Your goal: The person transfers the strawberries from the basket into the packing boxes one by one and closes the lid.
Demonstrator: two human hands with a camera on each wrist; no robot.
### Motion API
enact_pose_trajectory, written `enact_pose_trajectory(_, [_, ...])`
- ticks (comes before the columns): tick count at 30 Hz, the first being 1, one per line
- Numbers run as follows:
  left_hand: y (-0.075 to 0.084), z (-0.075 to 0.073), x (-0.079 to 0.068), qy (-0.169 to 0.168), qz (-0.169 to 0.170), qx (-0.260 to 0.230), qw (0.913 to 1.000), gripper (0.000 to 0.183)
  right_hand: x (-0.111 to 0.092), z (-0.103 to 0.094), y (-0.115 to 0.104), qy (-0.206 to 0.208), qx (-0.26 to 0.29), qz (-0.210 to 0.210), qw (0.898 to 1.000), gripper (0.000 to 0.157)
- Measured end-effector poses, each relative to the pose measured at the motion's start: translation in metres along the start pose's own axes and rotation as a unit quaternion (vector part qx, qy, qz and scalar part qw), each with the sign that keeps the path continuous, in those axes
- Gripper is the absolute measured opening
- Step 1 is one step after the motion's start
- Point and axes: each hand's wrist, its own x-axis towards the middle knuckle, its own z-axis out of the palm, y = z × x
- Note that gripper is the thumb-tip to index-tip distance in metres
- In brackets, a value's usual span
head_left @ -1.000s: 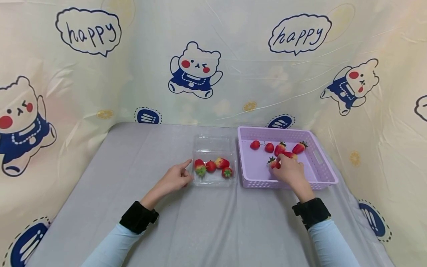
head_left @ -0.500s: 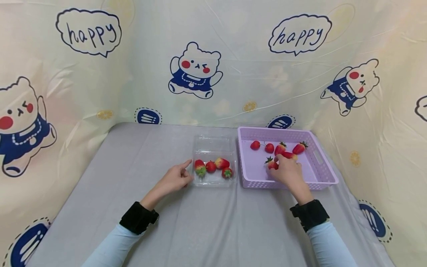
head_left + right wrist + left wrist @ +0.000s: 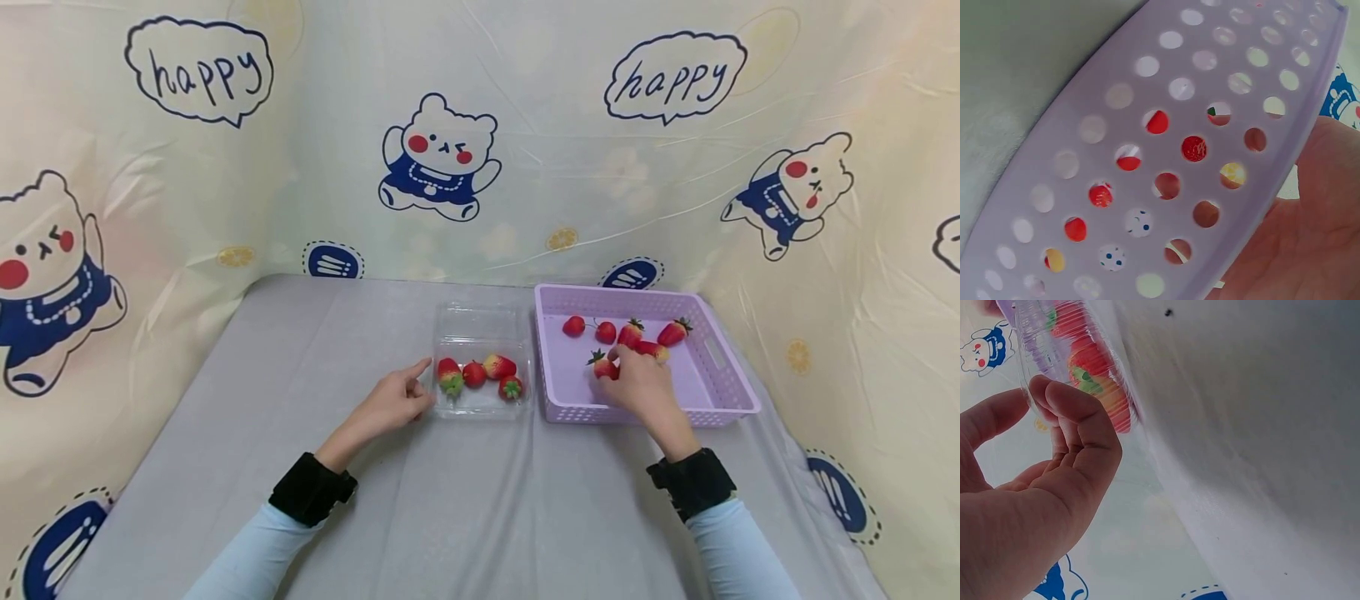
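In the head view my left hand (image 3: 392, 402) is at the left edge of a clear plastic box (image 3: 480, 408) with its lid folded back. The left wrist view has thumb and fingers pinching the rim of that box (image 3: 1024, 356). Inside it lie several red fruits, among them a yellow-tipped strawberry (image 3: 498, 366). My right hand (image 3: 647, 385) reaches into a lilac basket (image 3: 558, 392) and holds a strawberry (image 3: 604, 367), its green leaves pointing up and left. Through the basket's holes in the right wrist view, red fruit (image 3: 1194, 149) shows; the fingertips are mostly hidden by the wall.
Beyond my right hand in the basket lie strawberries, one at the far right (image 3: 673, 332), and a pair of cherries (image 3: 574, 326) joined by a stem. The basket stands just right of the box. A grey cloth (image 3: 450, 500) covers the table, with a printed curtain (image 3: 547, 167) behind.
My right hand has shifted slightly left inside the basket, bringing the strawberry along. The left hand and the clear box have stayed in place.
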Motion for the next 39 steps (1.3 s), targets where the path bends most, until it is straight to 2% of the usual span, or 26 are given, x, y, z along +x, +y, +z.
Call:
enact_pose_trajectory(11, [0.002,0.001,-0.002,0.004,-0.001,0.0,1.0,0.073,0.001,0.0,-0.008,0.024,0.0,-0.025,0.999,0.039])
enact_pose_trajectory(32, [-0.002,0.006,-0.008,0.015,0.017,-0.015,0.9996,0.069,-0.004,-0.003,-0.02,0.008,0.02,-0.041,0.999,0.044])
enact_pose_trajectory(39, [-0.001,0.007,-0.007,0.018,0.031,-0.026,0.999,0.069,-0.005,-0.003,-0.025,0.024,0.021,-0.056,0.998,0.043])
